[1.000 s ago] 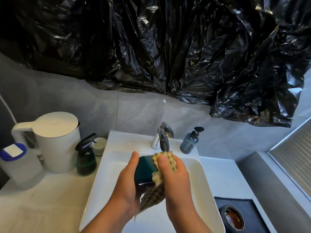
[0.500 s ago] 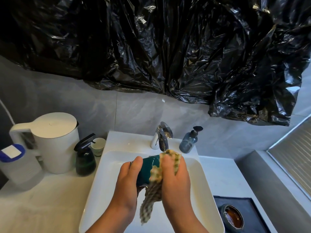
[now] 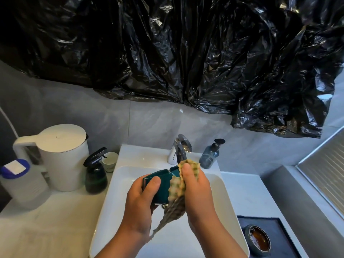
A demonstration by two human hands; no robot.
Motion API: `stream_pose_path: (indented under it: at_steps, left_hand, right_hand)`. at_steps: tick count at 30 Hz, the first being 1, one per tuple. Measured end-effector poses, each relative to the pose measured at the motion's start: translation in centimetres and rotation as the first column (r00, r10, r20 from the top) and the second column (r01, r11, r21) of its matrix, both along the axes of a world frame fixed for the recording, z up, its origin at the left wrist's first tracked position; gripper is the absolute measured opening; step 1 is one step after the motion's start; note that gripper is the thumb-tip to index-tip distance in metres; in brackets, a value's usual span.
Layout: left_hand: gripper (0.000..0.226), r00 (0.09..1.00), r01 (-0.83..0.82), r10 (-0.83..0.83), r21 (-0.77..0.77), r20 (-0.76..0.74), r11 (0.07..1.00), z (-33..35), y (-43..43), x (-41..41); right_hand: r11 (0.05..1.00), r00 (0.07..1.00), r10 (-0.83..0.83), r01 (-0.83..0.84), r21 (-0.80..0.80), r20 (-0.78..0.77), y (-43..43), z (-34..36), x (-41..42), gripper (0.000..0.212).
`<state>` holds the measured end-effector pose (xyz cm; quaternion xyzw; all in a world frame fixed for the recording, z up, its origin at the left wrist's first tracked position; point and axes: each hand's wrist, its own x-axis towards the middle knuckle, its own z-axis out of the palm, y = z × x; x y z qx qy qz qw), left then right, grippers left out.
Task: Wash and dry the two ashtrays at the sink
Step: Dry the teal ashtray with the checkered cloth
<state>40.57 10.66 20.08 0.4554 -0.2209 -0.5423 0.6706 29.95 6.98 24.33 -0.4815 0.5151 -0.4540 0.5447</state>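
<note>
Over the white sink (image 3: pixel 119 187) my left hand (image 3: pixel 139 203) grips a square teal ashtray (image 3: pixel 162 185), held on edge with my thumb on its near face. My right hand (image 3: pixel 197 190) pinches a yellow-green checked cloth (image 3: pixel 176 187) against the ashtray's right side; the cloth's tail hangs down between my wrists. A second, round ashtray (image 3: pixel 258 238) with a brown inside stands on a dark tray (image 3: pixel 279 226) at the lower right. The chrome tap (image 3: pixel 180 148) stands just behind my hands; I see no water running.
A white kettle (image 3: pixel 61 155), a clear jug with a blue lid (image 3: pixel 16 179), a dark spray bottle (image 3: pixel 95 174) and a small white cup (image 3: pixel 109 161) stand left of the sink. A blue soap dispenser (image 3: pixel 211 155) is right of the tap. Black plastic sheeting (image 3: pixel 186 53) covers the wall above.
The ashtray has tipped so more of its teal face and rim shows to the left. My right hand and the cloth have slid toward its right edge.
</note>
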Motion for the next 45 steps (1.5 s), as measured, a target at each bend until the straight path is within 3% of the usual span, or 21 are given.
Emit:
stream_pose_path:
  at_steps: [4,7,10,16,19,22,27,32,36,40,43,45]
  left_hand:
    - [0.052,0.999,-0.021,0.022,-0.026,0.033,0.999,0.2,0.1,-0.2]
    - [0.068,0.979,0.016,-0.007,-0.043,0.203,0.999,0.6,0.3,0.0]
    - [0.071,0.921,0.070,-0.081,0.042,0.380,0.997,0.9,0.2,0.0]
    - [0.060,0.956,0.037,-0.049,0.050,0.288,0.998,0.8,-0.3,0.2]
    - [0.064,0.963,0.060,-0.055,-0.010,0.265,0.998,0.7,0.0,0.3]
    - [0.062,0.953,0.070,-0.042,-0.083,0.299,0.994,0.7,0.2,0.4]
    - [0.063,0.954,0.033,-0.003,-0.095,0.300,0.995,0.4,0.4,0.4]
    - [0.054,0.997,0.051,-0.051,0.007,0.052,0.999,0.3,-0.1,0.1]
    - [0.055,0.995,0.096,-0.096,0.027,0.008,0.995,0.2,-0.1,0.4]
    - [0.075,0.997,0.067,-0.068,0.044,0.022,0.997,-0.3,0.1,0.3]
    - [0.073,0.998,0.066,-0.067,0.050,0.014,0.997,-0.4,0.1,0.2]
    - [0.062,0.997,0.073,-0.074,0.062,0.006,0.995,-0.4,0.0,0.0]
  right_hand:
    - [0.993,0.985,0.037,-0.055,0.106,0.168,0.1,-0.9,0.0,0.055]
    - [0.990,0.976,0.005,-0.035,0.134,0.218,-0.1,-1.3,-0.4,0.061]
    - [0.992,0.979,-0.009,-0.017,0.127,0.204,-0.2,-1.6,-0.9,0.061]
    - [0.992,0.994,0.076,-0.083,-0.091,-0.076,1.5,-1.5,-0.4,0.041]
    - [0.986,0.987,0.065,-0.087,-0.145,-0.147,1.9,-1.3,-0.3,0.044]
    - [0.995,1.000,0.014,-0.016,-0.102,-0.018,1.3,-1.2,-0.2,0.059]
    - [0.995,0.983,-0.067,0.052,0.091,0.172,0.0,-1.0,-0.6,0.040]
    - [0.999,0.999,0.021,-0.020,-0.030,0.037,1.1,-1.1,0.1,0.052]
    - [0.995,0.996,0.045,-0.051,-0.081,-0.079,1.6,-1.3,0.2,0.069]
    - [0.998,0.997,-0.064,0.064,-0.006,0.034,0.6,-0.8,0.1,0.033]
    - [0.990,0.991,-0.092,0.081,0.111,0.096,-0.3,-0.8,-0.3,0.031]
    - [0.992,0.994,-0.075,0.067,0.104,0.082,-0.2,-1.0,-0.1,0.036]
